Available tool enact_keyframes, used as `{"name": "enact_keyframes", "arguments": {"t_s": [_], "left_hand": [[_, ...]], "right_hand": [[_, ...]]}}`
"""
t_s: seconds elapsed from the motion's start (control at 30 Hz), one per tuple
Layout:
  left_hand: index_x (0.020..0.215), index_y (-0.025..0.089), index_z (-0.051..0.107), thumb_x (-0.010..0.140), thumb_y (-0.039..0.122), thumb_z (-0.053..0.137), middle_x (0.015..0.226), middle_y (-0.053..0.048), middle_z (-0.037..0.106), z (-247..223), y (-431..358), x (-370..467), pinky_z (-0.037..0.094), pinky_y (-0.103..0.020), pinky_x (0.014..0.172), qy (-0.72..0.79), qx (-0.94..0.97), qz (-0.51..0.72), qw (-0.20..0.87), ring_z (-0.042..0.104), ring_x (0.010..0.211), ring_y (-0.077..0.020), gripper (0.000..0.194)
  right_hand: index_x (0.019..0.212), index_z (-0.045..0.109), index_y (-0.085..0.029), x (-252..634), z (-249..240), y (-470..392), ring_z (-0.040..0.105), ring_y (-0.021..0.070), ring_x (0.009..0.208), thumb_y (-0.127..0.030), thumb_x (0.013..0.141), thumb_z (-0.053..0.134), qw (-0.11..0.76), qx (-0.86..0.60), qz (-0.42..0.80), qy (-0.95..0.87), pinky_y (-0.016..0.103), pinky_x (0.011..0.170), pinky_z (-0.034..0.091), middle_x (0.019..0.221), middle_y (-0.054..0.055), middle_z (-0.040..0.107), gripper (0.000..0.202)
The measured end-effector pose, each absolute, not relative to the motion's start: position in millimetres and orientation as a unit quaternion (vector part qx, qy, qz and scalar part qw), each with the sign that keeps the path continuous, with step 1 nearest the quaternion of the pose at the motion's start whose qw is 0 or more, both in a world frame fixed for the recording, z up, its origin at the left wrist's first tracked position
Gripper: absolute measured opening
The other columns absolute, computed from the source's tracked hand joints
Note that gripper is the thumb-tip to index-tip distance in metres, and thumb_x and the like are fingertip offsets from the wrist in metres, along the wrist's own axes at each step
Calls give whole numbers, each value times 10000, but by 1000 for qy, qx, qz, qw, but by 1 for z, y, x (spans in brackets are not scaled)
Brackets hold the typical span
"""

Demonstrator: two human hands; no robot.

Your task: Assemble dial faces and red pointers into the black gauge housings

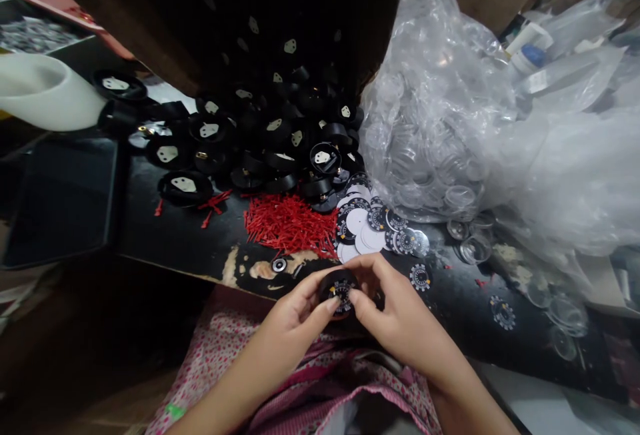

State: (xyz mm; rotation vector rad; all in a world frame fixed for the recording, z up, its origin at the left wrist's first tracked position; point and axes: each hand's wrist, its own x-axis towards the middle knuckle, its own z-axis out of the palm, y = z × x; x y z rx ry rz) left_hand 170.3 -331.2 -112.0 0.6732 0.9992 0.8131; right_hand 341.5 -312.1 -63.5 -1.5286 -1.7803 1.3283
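Near the table's front edge, my left hand and my right hand are both closed around a round black gauge case. A black dial face with white markings and an orange mark sits at its front, with both thumbs pressed on it. Just beyond my hands lies a heap of thin red pointers. To its right is a spread pile of dial discs, some white side up, others showing printed markings. A single dial disc rests beside my right hand.
Several black gauge cases spill from a dark box at the back. A clear bag of transparent covers stands right, with loose covers before it. On the left are a dark flat tray and a white container.
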Motion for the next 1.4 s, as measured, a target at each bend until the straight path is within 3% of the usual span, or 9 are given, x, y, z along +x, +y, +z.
{"name": "enact_keyframes", "arguments": {"t_s": [0.17,0.3,0.4,0.5,0.63,0.77,0.9,1.0,1.4], "left_hand": [[1152,261,690,830,346,719,1216,-14,730,-120,-339,154,488,-345,1044,493,339,378,707,635,1190,-250,335],[1186,248,681,836,363,717,1226,-42,725,-119,-339,144,535,-377,996,520,265,425,692,653,1163,-279,371],[1131,218,697,840,332,718,1183,-72,739,-114,-334,144,561,-396,960,519,194,490,673,683,1104,-288,313],[1048,199,711,844,292,718,1124,-78,756,-110,-330,147,567,-379,950,502,153,528,667,682,1107,-278,224],[1078,207,692,877,287,682,1144,-77,751,-107,-331,149,552,-372,971,481,129,527,689,658,1153,-269,217],[1126,218,649,894,278,654,1237,-100,713,-100,-331,151,560,-408,954,469,45,509,721,681,1118,-282,240],[1051,177,651,926,229,587,1239,-131,704,-93,-325,159,579,-454,922,431,-45,461,774,721,1028,-292,150],[991,142,665,929,179,560,1161,-143,734,-90,-320,166,550,-433,979,422,-52,476,770,711,1053,-277,127],[1092,261,681,849,335,700,1113,-47,761,-93,-327,175,477,-392,1064,463,110,537,697,647,1175,-257,254]], "right_hand": [[1205,558,-214,337,-62,-313,611,152,962,-76,861,515,208,-516,467,-688,299,866,475,1117,35,658,373],[1154,616,-198,332,-63,-297,642,182,903,-165,918,540,197,-536,389,-723,338,835,469,1004,40,715,250],[936,677,-170,322,-67,-284,629,248,869,-166,921,536,99,-570,220,-786,413,815,423,894,82,715,142],[924,671,-143,308,-71,-278,624,285,847,-179,934,523,9,-549,130,-826,437,786,409,883,128,710,153],[914,667,-120,298,-73,-274,627,297,822,-161,938,510,-24,-525,97,-845,442,770,407,862,151,703,163],[875,666,-133,304,-72,-274,632,261,812,-173,926,540,10,-537,147,-830,416,786,392,844,113,712,141],[863,651,-182,315,-73,-282,617,175,773,-173,885,619,135,-560,276,-770,357,806,380,837,12,714,40],[888,641,-185,321,-73,-290,608,180,840,-155,877,632,194,-559,288,-753,355,826,371,895,13,707,33],[796,583,-188,326,-66,-299,546,177,787,-201,917,584,201,-566,258,-757,349,770,358,830,16,628,121]]}}
